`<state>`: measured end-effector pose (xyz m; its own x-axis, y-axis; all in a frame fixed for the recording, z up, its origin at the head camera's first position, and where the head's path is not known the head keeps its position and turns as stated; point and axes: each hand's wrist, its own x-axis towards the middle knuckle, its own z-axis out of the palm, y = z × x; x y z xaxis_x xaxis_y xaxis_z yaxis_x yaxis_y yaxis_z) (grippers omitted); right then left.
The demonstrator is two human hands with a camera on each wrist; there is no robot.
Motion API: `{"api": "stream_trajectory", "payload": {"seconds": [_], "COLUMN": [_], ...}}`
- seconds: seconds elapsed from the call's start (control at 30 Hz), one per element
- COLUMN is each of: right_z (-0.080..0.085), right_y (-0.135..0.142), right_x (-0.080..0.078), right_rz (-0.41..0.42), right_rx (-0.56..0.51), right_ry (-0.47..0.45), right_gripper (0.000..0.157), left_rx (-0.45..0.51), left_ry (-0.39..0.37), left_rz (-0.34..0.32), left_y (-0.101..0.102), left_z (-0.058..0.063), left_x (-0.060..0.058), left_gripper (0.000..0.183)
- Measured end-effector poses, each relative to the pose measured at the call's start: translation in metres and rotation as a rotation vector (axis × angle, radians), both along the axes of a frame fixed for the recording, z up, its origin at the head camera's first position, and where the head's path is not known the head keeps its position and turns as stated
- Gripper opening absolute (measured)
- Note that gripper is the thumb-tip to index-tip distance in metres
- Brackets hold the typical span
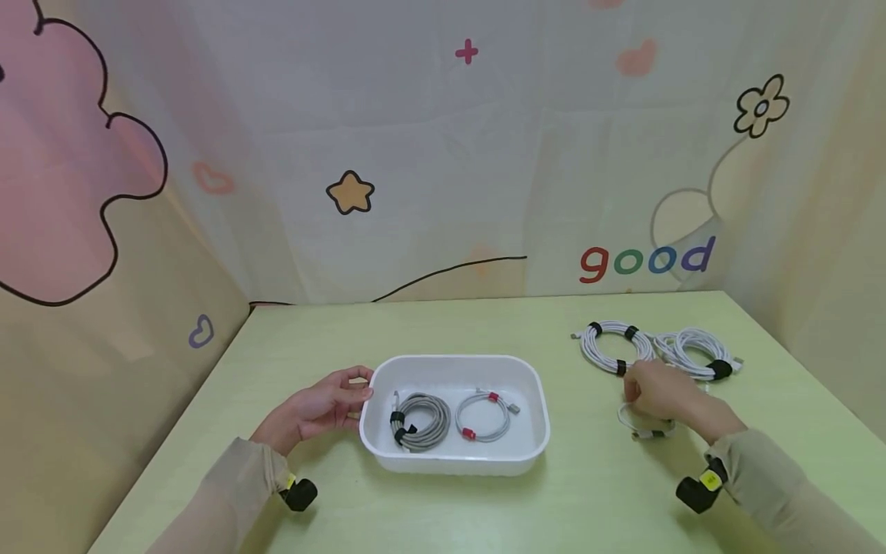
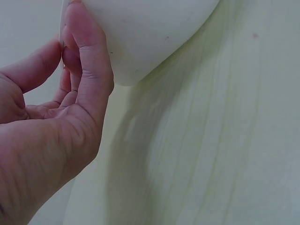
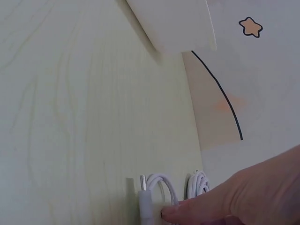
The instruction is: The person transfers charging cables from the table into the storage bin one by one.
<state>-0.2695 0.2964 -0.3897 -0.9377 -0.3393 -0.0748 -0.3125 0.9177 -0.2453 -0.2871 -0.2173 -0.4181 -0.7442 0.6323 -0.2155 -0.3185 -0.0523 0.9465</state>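
Note:
My left hand [image 1: 325,404] grips the left rim of a white plastic bin [image 1: 453,465]; in the left wrist view, thumb and fingers [image 2: 91,61] lie on either side of its edge. Inside the bin are a grey coiled cable [image 1: 432,423] with black straps and a thinner white coiled cable [image 1: 507,427] with red straps. Over to the right, my right hand [image 1: 661,392] pinches a small white cable [image 1: 652,434] with a black strap, partly hidden under the hand. In the right wrist view, its pale plug [image 3: 146,206] shows beside the thumb.
Behind the right hand lie two larger white coiled cables, one [image 1: 602,358] with several black straps and the other [image 1: 695,346] with a black strap at its right. A printed cloth [image 1: 443,154] hangs behind the pale table [image 1: 304,331] and along its sides.

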Motion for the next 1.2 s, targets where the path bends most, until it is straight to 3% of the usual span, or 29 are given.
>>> {"api": "stream_trajectory", "payload": {"seconds": [0.37,0.6,1.2], "right_z": [0.012,0.021,0.059], "right_y": [0.0,-0.006,-0.049], "right_x": [-0.006,-0.01,-0.021], "right_rz": [-0.014,-0.007,0.059], "right_rx": [-0.036,-0.102,-0.235], "right_ry": [-0.008,-0.097,-0.147], "right_gripper": [0.005,0.006,0.006], "left_rx": [0.011,0.021,-0.001], "left_ry": [-0.004,-0.001,0.008], "left_rz": [-0.003,-0.015,-0.004], "left_y": [0.0,0.0,0.001], "left_z": [0.0,0.0,0.002], "left_x": [0.0,0.001,0.001], "left_gripper": [0.015,0.015,0.016]}}
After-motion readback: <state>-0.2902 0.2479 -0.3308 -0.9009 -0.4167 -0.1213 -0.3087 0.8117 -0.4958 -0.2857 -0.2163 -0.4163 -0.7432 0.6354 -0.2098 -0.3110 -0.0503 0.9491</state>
